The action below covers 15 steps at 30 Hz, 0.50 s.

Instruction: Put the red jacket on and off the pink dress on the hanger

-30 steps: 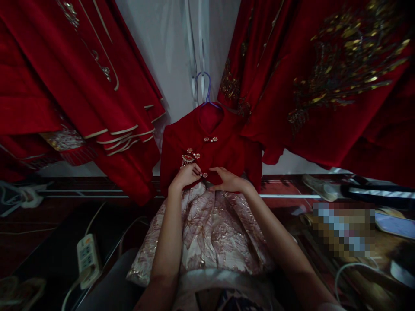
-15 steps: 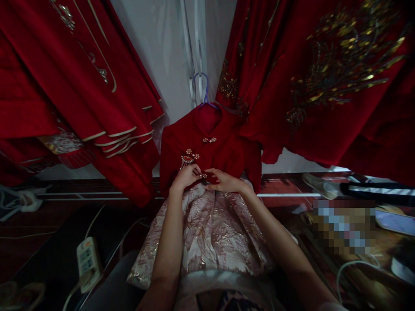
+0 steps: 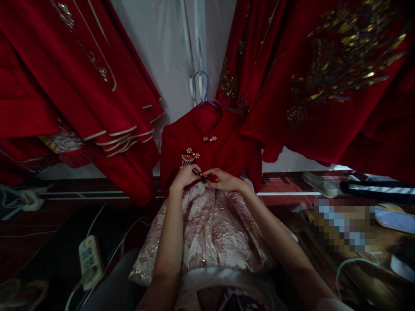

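— Where is the red jacket (image 3: pixel 223 149)?
— It hangs from a purple hanger (image 3: pixel 206 88), its lower edge meeting a pale, shiny brocade skirt (image 3: pixel 207 233).
— And the hands?
— Both are at that lower edge. The left hand (image 3: pixel 187 176) has thumb and fingertips drawn narrow, just beside the lower clasp (image 3: pixel 201 175); whether they grip it, one cannot tell. The right hand (image 3: pixel 223 179) comes from the other side, thumb and forefinger a little apart, fingertips near the same clasp.
— What else is on the jacket?
— A beaded ornament (image 3: pixel 187 159) just above the left hand, and an upper clasp (image 3: pixel 210 139) below the collar.
— And around it?
— More red garments (image 3: pixel 106 103) hang on either side. A power strip (image 3: pixel 90 261) lies near the right edge of a dark surface (image 3: pixel 58 244).
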{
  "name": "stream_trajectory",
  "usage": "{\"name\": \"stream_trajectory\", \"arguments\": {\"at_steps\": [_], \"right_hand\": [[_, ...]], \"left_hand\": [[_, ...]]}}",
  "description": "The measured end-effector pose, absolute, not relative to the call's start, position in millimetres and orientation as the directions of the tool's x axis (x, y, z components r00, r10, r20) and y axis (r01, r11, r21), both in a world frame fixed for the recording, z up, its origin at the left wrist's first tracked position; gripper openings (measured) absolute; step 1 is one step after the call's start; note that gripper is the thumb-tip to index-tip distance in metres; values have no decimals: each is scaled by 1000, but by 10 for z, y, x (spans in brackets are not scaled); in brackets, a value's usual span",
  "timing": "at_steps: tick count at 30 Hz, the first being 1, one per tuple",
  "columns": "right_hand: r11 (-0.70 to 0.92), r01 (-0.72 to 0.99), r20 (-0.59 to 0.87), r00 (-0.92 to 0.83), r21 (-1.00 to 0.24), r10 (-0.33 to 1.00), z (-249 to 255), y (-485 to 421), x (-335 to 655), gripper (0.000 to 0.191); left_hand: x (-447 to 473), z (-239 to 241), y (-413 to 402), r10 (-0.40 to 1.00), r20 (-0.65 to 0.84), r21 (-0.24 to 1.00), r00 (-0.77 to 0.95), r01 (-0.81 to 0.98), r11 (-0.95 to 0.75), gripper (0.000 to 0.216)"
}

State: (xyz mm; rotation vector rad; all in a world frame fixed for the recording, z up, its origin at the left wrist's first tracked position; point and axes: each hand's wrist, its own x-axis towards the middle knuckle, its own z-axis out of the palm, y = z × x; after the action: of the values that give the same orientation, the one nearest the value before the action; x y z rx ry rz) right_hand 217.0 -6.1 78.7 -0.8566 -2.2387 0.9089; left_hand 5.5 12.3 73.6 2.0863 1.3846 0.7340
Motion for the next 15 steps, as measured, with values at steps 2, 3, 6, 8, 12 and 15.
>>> {"name": "stream_trajectory", "arguments": {"at_steps": [2,3,6,8,12,15], "right_hand": [[556,323,259,-637,-766,727,764,-55,2143,39],[547,302,251,-650,-781,717,751,-55,2128,38],[511,255,217,-689,-821,692,717,-61,2086,36],[480,245,197,-688,-842,698,696,-62,2063,34],[383,190,198,-607,-904,769,622,-26,2010,31],[288,200,171,-458,-936,872,543,24,1966,34]], "left_hand": [[49,734,127,936,143,690,322,645,-327,15],[49,733,127,936,142,692,321,644,-326,14],[49,722,124,936,139,693,324,643,-326,13],[50,702,127,936,144,695,320,641,-326,14],[68,629,169,923,182,698,338,617,-364,33],[89,580,213,930,177,706,324,616,-349,31]]}}
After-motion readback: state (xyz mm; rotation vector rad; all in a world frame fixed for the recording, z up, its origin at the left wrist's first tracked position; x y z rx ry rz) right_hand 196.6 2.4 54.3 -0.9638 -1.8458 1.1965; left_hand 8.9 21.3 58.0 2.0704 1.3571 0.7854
